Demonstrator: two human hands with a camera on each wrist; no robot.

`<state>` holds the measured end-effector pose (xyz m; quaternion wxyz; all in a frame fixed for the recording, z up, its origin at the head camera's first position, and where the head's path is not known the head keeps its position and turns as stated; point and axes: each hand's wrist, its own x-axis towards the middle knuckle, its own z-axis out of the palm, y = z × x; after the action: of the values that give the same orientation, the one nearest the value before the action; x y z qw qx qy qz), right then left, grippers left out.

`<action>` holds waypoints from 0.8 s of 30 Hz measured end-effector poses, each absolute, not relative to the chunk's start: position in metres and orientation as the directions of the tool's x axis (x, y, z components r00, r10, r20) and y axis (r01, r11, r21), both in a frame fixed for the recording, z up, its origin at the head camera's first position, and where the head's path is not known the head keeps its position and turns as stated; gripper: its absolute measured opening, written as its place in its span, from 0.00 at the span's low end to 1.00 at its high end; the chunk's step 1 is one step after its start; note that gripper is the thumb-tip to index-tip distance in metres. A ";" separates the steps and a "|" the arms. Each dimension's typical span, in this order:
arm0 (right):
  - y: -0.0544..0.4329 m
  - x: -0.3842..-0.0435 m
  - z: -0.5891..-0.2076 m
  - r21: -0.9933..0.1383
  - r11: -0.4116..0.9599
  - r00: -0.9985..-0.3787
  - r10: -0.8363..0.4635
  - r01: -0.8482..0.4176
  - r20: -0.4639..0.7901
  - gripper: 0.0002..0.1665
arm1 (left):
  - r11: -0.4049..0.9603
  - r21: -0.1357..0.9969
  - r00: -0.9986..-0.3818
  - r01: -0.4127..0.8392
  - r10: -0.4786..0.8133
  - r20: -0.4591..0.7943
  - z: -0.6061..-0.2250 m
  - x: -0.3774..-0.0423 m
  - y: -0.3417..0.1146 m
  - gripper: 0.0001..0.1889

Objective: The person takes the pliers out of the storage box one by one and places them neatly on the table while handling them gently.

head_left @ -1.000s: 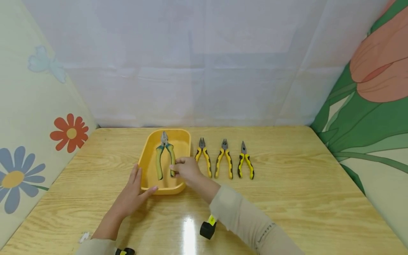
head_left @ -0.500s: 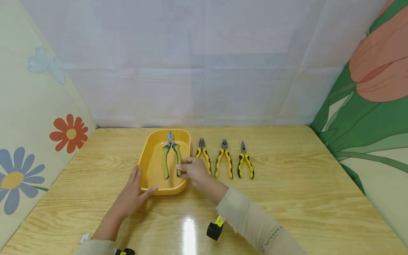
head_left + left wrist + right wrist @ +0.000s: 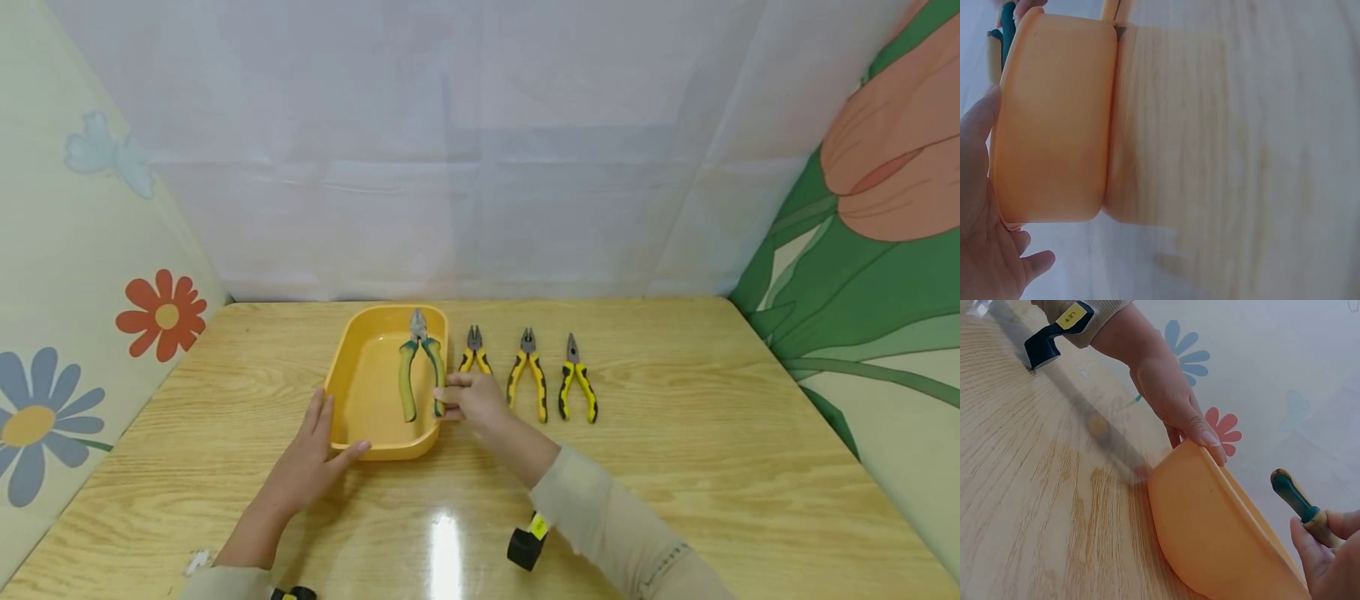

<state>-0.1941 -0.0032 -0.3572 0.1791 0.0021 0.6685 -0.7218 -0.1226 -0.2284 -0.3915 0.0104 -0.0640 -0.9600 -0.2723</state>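
Observation:
My right hand (image 3: 478, 403) pinches one handle of a pair of pliers (image 3: 407, 379) with yellow-green and teal grips. The pliers hang over the right half of a yellow plastic tray (image 3: 345, 375), jaws pointing to the back and handles spread. In the right wrist view the handle end (image 3: 1291, 494) stands clear of the tray rim. My left hand (image 3: 311, 458) rests at the tray's front left corner, its thumb on the front rim and its fingers along the left side. Just right of the tray lie other pliers (image 3: 475, 337), their handles partly hidden by my right hand.
To the right, combination pliers (image 3: 528, 354) and long-nose pliers (image 3: 573, 350) with yellow-black handles lie in a row on the wooden table (image 3: 675, 467). A white cloth backdrop (image 3: 585, 183) rises behind. Painted panels (image 3: 60, 233) flank the table.
My right hand has moved right with the pliers, from the middle of the tray to over its right side. The left hand and tray have stayed in place.

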 end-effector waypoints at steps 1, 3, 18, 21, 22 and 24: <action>-0.002 -0.194 -0.357 -0.964 -0.041 -0.935 -0.256 0.264 -0.245 0.19 | 0.843 0.522 -0.992 0.129 0.118 0.054 -0.391 -0.123 -0.228 0.47; 0.001 -0.194 -0.358 -0.964 -0.024 -0.935 -0.250 0.264 -0.250 0.19 | 0.842 0.524 -0.991 0.129 0.118 0.055 -0.391 -0.123 -0.228 0.47; 0.028 -0.190 -0.366 -0.976 0.029 -0.955 -0.206 0.214 -0.215 0.23 | 0.834 0.535 -0.991 0.134 0.124 0.055 -0.391 -0.123 -0.228 0.47; 0.033 -0.189 -0.368 -0.974 0.014 -0.954 -0.195 0.228 -0.226 0.23 | 0.834 0.535 -0.990 0.137 0.125 0.058 -0.392 -0.123 -0.228 0.47; 0.035 -0.189 -0.368 -0.972 0.011 -0.954 -0.191 0.233 -0.231 0.23 | 0.834 0.535 -0.990 0.137 0.125 0.058 -0.392 -0.123 -0.228 0.47; 0.038 -0.188 -0.369 -0.972 0.018 -0.954 -0.188 0.235 -0.234 0.22 | 0.833 0.537 -0.991 0.136 0.124 0.058 -0.392 -0.123 -0.228 0.47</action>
<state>-0.1882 0.0382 -0.3692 0.1511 0.0170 0.6972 -0.7006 -0.1227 -0.2282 -0.3924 0.0103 -0.0680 -0.9572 -0.2811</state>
